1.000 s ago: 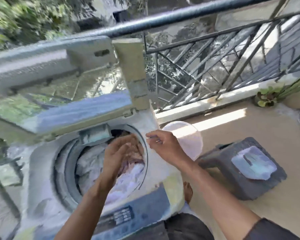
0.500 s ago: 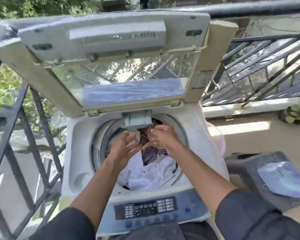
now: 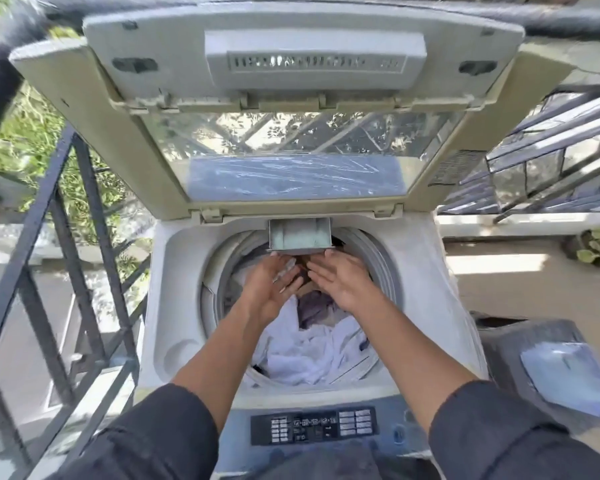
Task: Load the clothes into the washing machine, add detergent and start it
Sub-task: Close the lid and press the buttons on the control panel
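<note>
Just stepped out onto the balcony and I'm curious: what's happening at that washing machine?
A person is standing over a top-loading washing machine with its lid propped open. The drum already holds clothes, mostly white with something purple on top. Both hands are stretched over the drum, the left hand and right hand with fingers extended toward the small detergent drawer pulled out at the back rim. The control panel at the front is untouched.

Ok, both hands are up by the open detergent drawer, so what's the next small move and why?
Probably ease the detergent drawer back in with the fingertips. It juts out over the drum, both the left hand and right hand lie flat just under its front edge, and the clothes are already loaded.
</note>
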Motion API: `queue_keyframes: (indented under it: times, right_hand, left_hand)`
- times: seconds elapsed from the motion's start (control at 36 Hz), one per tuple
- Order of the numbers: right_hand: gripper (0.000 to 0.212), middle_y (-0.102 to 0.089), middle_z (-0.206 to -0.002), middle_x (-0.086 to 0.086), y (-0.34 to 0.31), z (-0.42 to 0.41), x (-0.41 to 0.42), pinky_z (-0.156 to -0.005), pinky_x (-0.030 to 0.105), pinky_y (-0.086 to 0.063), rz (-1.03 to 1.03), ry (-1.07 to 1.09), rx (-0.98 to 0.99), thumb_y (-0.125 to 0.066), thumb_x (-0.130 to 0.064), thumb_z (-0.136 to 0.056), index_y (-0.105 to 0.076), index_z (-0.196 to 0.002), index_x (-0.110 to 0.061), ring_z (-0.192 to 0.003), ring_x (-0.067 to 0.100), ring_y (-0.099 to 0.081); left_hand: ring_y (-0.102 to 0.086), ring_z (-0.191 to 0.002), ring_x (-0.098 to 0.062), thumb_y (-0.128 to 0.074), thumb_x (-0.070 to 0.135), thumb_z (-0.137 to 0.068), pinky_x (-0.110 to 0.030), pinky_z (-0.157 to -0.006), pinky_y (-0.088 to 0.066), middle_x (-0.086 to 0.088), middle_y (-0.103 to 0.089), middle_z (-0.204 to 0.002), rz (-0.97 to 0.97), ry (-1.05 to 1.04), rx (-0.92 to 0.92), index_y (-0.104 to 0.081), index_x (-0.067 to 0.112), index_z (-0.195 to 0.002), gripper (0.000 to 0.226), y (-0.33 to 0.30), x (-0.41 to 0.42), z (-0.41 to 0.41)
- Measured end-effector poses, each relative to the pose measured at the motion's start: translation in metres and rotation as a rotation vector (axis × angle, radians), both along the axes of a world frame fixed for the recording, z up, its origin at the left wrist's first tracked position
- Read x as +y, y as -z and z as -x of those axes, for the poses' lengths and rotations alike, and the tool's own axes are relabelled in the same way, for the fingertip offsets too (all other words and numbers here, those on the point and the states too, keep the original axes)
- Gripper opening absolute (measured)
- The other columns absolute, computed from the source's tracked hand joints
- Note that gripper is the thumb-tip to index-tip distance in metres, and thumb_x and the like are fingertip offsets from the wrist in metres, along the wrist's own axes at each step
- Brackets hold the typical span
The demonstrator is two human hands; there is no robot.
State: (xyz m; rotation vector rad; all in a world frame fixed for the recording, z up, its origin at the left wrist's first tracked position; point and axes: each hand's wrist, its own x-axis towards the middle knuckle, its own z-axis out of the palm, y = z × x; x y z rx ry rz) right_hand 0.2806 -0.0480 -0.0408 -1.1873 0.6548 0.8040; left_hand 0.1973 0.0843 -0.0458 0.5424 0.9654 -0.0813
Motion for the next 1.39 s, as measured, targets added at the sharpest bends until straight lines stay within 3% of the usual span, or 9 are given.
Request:
queue_keyframes:
  times: [0.11, 0.36, 0.47, 0.56, 0.69, 0.89, 1.14, 1.28, 1.39]
  right_hand:
    - [0.003, -0.073, -0.103, 0.019, 0.000, 0.001, 0.000, -0.086, 0.043, -0.058, -0.013, 0.019, -0.002, -0.059, -0.004, -0.105, -0.062, -0.106, -0.004, -0.090, 0.029, -0.074]
    - [0.020, -0.068, -0.117, 0.027, -0.003, -0.006, 0.006, -0.090, 0.040, -0.058, -0.034, 0.055, -0.062, -0.063, -0.010, -0.103, -0.060, -0.119, 0.002, -0.096, 0.031, -0.073]
    - [0.022, -0.068, -0.116, 0.026, -0.007, -0.011, 0.010, -0.088, 0.038, -0.060, -0.020, 0.052, -0.068, -0.063, -0.010, -0.103, -0.060, -0.122, 0.002, -0.098, 0.032, -0.071]
    - [0.010, -0.069, -0.105, 0.021, -0.010, -0.014, 0.012, -0.085, 0.036, -0.060, -0.023, 0.044, -0.061, -0.063, -0.011, -0.104, -0.062, -0.107, -0.002, -0.090, 0.027, -0.072]
    - [0.011, -0.070, -0.099, 0.017, -0.014, -0.019, 0.017, -0.094, 0.039, -0.056, -0.022, 0.031, -0.049, -0.062, -0.014, -0.105, -0.062, -0.098, -0.005, -0.088, 0.025, -0.071]
    - [0.024, -0.064, -0.130, 0.030, -0.018, -0.026, 0.021, -0.097, 0.039, -0.055, -0.020, 0.034, -0.056, -0.063, -0.017, -0.104, -0.058, -0.119, 0.002, -0.110, 0.034, -0.067]
    - [0.028, -0.062, -0.135, 0.033, -0.017, -0.029, 0.024, -0.098, 0.038, -0.055, -0.016, 0.058, -0.059, -0.063, -0.013, -0.104, -0.057, -0.125, 0.006, -0.126, 0.039, -0.064]
    - [0.013, -0.061, -0.135, 0.034, -0.016, -0.030, 0.025, -0.096, 0.038, -0.056, -0.008, 0.057, -0.065, -0.063, -0.012, -0.104, -0.061, -0.101, 0.000, -0.114, 0.035, -0.067]
    - [0.018, -0.064, -0.131, 0.032, -0.015, -0.030, 0.025, -0.097, 0.037, -0.056, -0.009, 0.072, -0.061, -0.063, -0.013, -0.104, -0.059, -0.112, 0.002, -0.124, 0.038, -0.066]
  left_hand:
    - [-0.067, -0.120, -0.025, -0.053, 0.031, -0.111, -0.039, -0.095, -0.059, -0.008, -0.064, -0.146, -0.031, 0.009, 0.016, -0.057, 0.010, -0.148, 0.043, 0.001, 0.000, 0.000]
    - [-0.066, -0.120, -0.021, -0.053, 0.039, -0.111, -0.037, -0.098, -0.057, 0.001, -0.068, -0.127, -0.085, 0.050, 0.012, -0.068, 0.013, -0.124, 0.032, -0.008, -0.001, -0.011]
    - [-0.062, -0.129, -0.023, -0.052, 0.039, -0.111, -0.039, -0.105, -0.054, 0.001, -0.066, -0.134, -0.103, 0.048, 0.011, -0.066, 0.012, -0.129, 0.035, -0.011, 0.000, -0.016]
    - [-0.061, -0.131, -0.024, -0.053, 0.039, -0.111, -0.040, -0.105, -0.054, -0.001, -0.064, -0.139, -0.115, 0.041, 0.009, -0.063, 0.011, -0.136, 0.039, -0.015, 0.002, -0.019]
    - [-0.059, -0.133, -0.025, -0.052, 0.040, -0.111, -0.039, -0.104, -0.054, 0.001, -0.066, -0.133, -0.132, 0.049, -0.007, -0.061, 0.014, -0.138, 0.039, -0.019, 0.006, -0.025]
    - [-0.057, -0.138, -0.027, -0.049, 0.043, -0.111, -0.043, -0.116, -0.049, -0.003, -0.059, -0.148, -0.167, 0.091, -0.007, -0.058, 0.016, -0.129, 0.034, -0.024, 0.011, -0.035]
    - [-0.057, -0.138, -0.026, -0.047, 0.049, -0.111, -0.040, -0.112, -0.051, -0.002, -0.060, -0.147, -0.178, 0.116, -0.004, -0.065, 0.022, -0.109, 0.032, -0.026, 0.010, -0.037]
    - [-0.058, -0.136, -0.027, -0.048, 0.051, -0.110, -0.040, -0.111, -0.052, -0.002, -0.060, -0.149, -0.197, 0.099, 0.006, -0.060, 0.018, -0.134, 0.043, -0.025, 0.009, -0.037]
    - [-0.060, -0.133, -0.026, -0.048, 0.052, -0.110, -0.039, -0.104, -0.055, 0.000, -0.063, -0.143, -0.196, 0.102, -0.001, -0.055, 0.015, -0.148, 0.054, -0.023, 0.008, -0.037]
